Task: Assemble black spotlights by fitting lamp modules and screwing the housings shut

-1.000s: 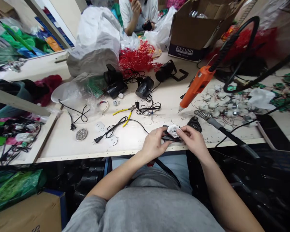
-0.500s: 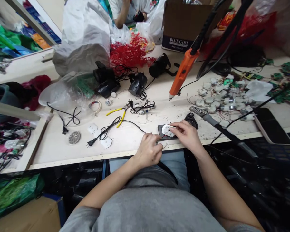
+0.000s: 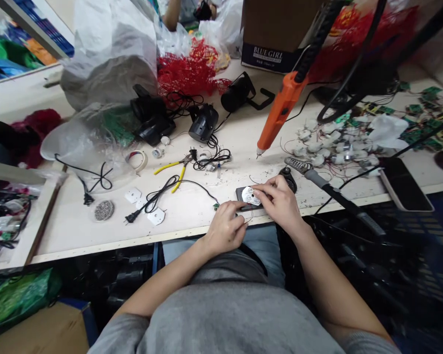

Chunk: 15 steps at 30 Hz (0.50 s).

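My right hand (image 3: 278,204) pinches a small round white LED board (image 3: 251,195) and holds it over a dark flat block (image 3: 241,193) near the bench's front edge. My left hand (image 3: 225,227) is curled at the edge just left of the block, its fingertips pinched on thin red wires (image 3: 246,220) that run from the board. A small green part (image 3: 216,207) lies by its knuckles. An orange glue gun (image 3: 280,114) hangs tip-down above the bench behind my hands. To the right a soldering iron (image 3: 334,194) lies in its coil stand.
Yellow-handled pliers (image 3: 173,169), black cables with a plug (image 3: 153,196), loose white boards (image 3: 155,216), tape roll (image 3: 137,158), black lamp housings (image 3: 203,123) lie left and behind. A heap of white LED units (image 3: 328,147), green circuit boards (image 3: 421,98) and a phone (image 3: 404,183) lie right. Another person's arm (image 3: 172,12) shows at the far end.
My left hand came off the board and dropped to the table edge, pinching the wires. My right hand lowered the board onto the dark block. The view tilted down.
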### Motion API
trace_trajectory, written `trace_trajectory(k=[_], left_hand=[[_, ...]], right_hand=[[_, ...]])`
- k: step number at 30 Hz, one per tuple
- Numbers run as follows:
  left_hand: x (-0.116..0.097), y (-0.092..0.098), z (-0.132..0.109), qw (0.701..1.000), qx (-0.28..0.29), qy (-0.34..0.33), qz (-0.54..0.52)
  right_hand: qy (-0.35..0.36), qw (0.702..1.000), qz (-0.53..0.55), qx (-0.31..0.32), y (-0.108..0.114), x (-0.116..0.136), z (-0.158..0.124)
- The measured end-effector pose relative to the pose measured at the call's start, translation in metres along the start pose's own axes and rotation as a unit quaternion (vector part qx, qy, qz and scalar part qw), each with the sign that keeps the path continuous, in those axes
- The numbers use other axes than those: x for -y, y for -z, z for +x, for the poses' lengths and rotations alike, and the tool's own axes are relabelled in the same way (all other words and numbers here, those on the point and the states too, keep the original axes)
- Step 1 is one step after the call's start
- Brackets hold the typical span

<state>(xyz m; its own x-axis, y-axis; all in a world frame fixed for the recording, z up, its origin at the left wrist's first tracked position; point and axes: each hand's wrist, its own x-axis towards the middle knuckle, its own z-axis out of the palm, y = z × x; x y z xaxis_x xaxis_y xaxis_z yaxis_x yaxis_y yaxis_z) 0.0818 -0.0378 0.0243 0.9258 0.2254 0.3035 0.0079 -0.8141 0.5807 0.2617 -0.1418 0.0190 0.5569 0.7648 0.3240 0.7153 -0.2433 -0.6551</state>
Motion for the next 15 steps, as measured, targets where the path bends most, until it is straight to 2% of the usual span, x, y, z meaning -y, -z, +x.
trace_trajectory(k=[3,5,7,10,12,14,15], left_hand=[[-0.003,0.008,0.004,0.996,0.011,0.047,-0.075],[-0.003,0.011,0.006,0.993,0.025,0.064,-0.092],[-0.002,0.011,0.006,0.993,0.037,0.067,-0.087],[-0.001,0.008,0.005,0.995,0.034,0.057,-0.075],[-0.001,0.006,0.005,0.996,0.028,0.051,-0.071],[-0.002,0.006,0.006,0.996,0.032,0.055,-0.065],[-0.002,0.006,0.006,0.996,0.037,0.06,-0.062]], right_hand=[[-0.018,1.0,0.015,0.0,0.005,0.002,-0.009],[-0.054,0.997,0.043,-0.022,0.012,0.003,-0.019],[-0.122,0.986,0.082,-0.08,0.02,0.005,-0.031],[-0.228,0.933,0.169,-0.22,0.035,0.005,-0.045],[-0.23,0.905,0.202,-0.295,0.044,0.002,-0.045],[-0.193,0.912,0.179,-0.315,0.051,-0.002,-0.037],[-0.179,0.923,0.15,-0.306,0.054,-0.005,-0.032]])
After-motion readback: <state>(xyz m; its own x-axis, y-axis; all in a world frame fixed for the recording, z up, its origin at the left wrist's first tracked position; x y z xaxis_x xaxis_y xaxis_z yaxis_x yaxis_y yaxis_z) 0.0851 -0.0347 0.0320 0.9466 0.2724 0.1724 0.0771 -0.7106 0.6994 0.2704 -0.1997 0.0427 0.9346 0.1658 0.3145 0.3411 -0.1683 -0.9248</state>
